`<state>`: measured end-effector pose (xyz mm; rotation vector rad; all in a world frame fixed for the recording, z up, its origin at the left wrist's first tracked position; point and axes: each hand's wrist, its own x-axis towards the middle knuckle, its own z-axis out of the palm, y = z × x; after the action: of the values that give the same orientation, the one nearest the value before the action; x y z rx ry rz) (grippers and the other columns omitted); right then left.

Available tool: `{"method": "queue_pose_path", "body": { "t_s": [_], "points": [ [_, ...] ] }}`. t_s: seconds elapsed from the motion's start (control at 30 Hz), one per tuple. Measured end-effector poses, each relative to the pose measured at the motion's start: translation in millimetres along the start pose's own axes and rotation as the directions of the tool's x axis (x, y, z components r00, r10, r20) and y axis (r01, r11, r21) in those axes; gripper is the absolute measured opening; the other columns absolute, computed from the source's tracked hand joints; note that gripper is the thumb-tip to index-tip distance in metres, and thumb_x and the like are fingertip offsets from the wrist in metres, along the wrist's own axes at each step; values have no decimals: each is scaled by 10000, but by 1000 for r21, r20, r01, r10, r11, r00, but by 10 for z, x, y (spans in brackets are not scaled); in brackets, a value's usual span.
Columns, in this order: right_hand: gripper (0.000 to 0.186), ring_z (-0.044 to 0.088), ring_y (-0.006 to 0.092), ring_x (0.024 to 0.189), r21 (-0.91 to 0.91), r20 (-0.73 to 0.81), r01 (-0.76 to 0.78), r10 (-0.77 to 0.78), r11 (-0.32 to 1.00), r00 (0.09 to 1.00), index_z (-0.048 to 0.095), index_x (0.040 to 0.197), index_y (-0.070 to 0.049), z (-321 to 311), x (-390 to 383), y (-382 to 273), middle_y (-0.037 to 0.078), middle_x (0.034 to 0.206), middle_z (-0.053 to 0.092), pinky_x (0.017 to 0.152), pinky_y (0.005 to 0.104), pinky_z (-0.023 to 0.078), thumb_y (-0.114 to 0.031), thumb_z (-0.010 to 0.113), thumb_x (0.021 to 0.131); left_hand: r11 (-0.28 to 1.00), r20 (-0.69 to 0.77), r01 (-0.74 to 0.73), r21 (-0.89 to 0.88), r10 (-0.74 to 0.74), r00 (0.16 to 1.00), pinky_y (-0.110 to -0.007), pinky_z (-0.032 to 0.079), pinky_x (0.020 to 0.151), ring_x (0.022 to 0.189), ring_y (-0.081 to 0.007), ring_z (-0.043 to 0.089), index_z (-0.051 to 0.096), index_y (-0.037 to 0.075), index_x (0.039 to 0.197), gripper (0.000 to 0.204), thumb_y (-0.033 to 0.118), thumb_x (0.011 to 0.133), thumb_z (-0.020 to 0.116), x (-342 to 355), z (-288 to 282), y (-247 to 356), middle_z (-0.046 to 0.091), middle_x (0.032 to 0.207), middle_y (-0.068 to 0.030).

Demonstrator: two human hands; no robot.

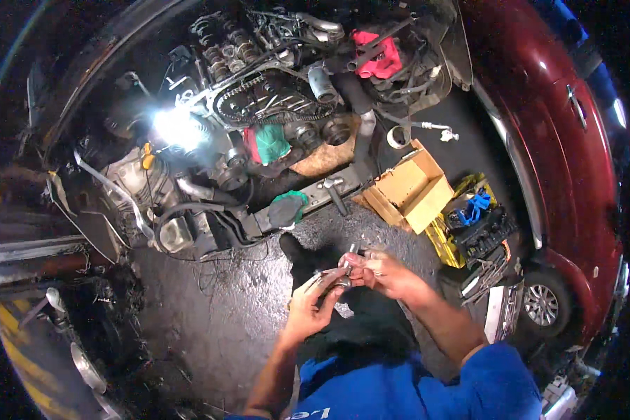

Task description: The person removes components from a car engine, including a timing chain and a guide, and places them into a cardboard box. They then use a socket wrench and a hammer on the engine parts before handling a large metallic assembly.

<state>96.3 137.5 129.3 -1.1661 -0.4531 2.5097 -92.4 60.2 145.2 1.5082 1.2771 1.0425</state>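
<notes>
Both of my hands meet in front of my body, low in the middle of the view. Between the fingertips of my right hand (381,273) is a small shiny cylindrical metal part (353,250), its upper end sticking out past the fingers. My left hand (315,301) has its fingers bent around a rounded metal piece (343,282) just below. Whether these two are one part, I cannot tell. Beyond my hands stands an opened engine with an exposed timing chain (234,115) and a front crossbeam (315,198).
A hammer-like tool (334,192) and a green cloth (290,208) lie on the crossbeam. An open cardboard box (413,187) sits to the right, beside a yellow tool case (444,241). A dark red car (560,126) borders the right side. A bright work lamp (178,128) shines over the engine.
</notes>
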Motion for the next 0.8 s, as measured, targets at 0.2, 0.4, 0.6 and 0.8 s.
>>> {"method": "queue_pose_path", "body": {
  "t_s": [0.2, 0.4, 0.6, 0.8],
  "points": [
    [297, 682, 201, 911, 95, -99, 34, -24, 995, 995, 609, 1031, -40, -240, 302, 182, 118, 1041, 698, 822, 319, 537, -328, 540, 1000, 994, 86, 111, -1, -110, 990, -378, 532, 852, 1002, -340, 667, 578, 33, 1221, 356, 17, 871, 642, 19, 131, -662, 660, 1130, -171],
    [285, 644, 146, 923, 207, -128, -32, 59, 978, 990, 633, 1059, -49, -600, 856, 527, 56, 1019, 679, 826, 287, 499, -307, 520, 1012, 984, 129, 153, -87, -141, 982, -389, 548, 826, 1034, -352, 667, 539, 12, 1246, 441, 30, 838, 707, 88, 203, -1379, 654, 1159, -191],
    [385, 630, 161, 991, 324, -17, -80, 90, 943, 996, 647, 1117, -19, -728, 1213, 655, 86, 1188, 663, 907, 315, 475, -346, 464, 1031, 982, 199, 188, 16, -187, 962, -396, 534, 828, 990, -355, 661, 503, 39, 1317, 571, 20, 797, 738, 110, 239, -1804, 653, 1125, -186],
    [373, 631, 158, 1018, 441, -181, 113, -35, 890, 983, 648, 1126, -17, -543, 1434, 792, 69, 1161, 677, 918, 296, 473, -326, 463, 1030, 879, 85, 223, 421, -283, 955, -455, 539, 739, 977, -437, 607, 424, 86, 1397, 660, 14, 804, 704, 281, 376, -1752, 548, 1206, -266]
  ]
}}
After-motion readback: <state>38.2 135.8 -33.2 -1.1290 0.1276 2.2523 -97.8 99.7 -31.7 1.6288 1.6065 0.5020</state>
